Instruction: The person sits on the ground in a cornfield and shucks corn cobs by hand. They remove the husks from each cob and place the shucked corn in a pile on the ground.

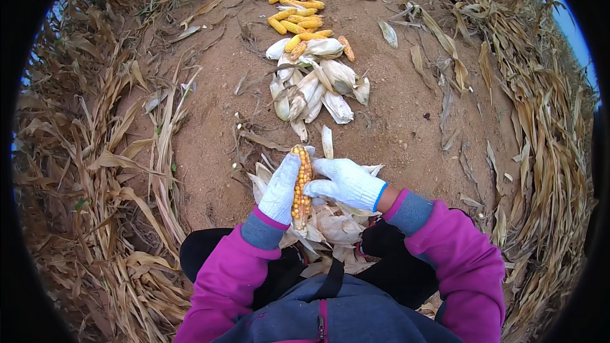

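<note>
My left hand [281,190], in a white knit glove, grips an ear of corn [301,186] with bare orange-yellow kernels, held lengthwise in front of me. My right hand [350,183], gloved in white with a blue cuff edge, is at the ear's right side, its fingers bent against the lower middle. Its palm side and whatever lies under the fingers are hidden. Pale husk leaves [338,226] spread beneath and behind the ear, between my knees. Farther ahead lies a heap of ears in pale husks [310,88], and beyond it a pile of husked yellow ears [298,16].
Brown soil [400,124] stretches around the piles, with scattered dry leaves and stubble. A cut stalk stub [239,126] stands ahead to the left. Dry corn stalks line the left [109,166] and right [538,143] sides. A reddish ear [346,48] lies beside the heap.
</note>
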The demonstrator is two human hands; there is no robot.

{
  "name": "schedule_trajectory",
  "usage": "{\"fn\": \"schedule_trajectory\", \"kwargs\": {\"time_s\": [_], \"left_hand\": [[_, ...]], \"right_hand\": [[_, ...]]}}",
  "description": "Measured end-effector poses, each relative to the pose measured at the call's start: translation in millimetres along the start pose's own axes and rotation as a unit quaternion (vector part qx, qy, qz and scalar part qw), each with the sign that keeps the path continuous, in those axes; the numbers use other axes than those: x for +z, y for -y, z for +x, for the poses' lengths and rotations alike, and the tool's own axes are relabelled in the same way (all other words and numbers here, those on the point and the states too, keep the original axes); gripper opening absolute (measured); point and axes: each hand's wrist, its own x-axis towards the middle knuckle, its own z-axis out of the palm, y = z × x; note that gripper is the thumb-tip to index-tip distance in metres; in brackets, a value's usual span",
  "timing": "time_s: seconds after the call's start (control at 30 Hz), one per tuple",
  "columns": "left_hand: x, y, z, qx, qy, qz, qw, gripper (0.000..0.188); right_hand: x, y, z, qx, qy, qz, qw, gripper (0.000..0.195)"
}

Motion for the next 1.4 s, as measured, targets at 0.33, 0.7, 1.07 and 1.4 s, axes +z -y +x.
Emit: {"fn": "schedule_trajectory", "kwargs": {"time_s": [0.33, 0.7, 1.07, 1.4], "left_hand": [[-16, -10, 5, 0.015, -0.106, 0.016, 0.994, 0.049], [-10, -20, 6, 0.029, -0.096, -0.101, 0.99, 0.058], [-17, 2, 2, 0.076, -0.05, 0.06, 0.994, 0.04], [-14, -14, 6, 0.043, -0.035, -0.156, 0.986, 0.048]], "right_hand": [[-7, -3, -13, -0.044, 0.194, -0.315, 0.928, 0.03], [-11, 2, -1, -0.029, -0.049, -0.078, 0.995, 0.052], [4, 1, -1, -0.072, -0.014, -0.231, 0.97, 0.031], [-10, -7, -7, 0.023, -0.009, -0.132, 0.991, 0.052]]}}
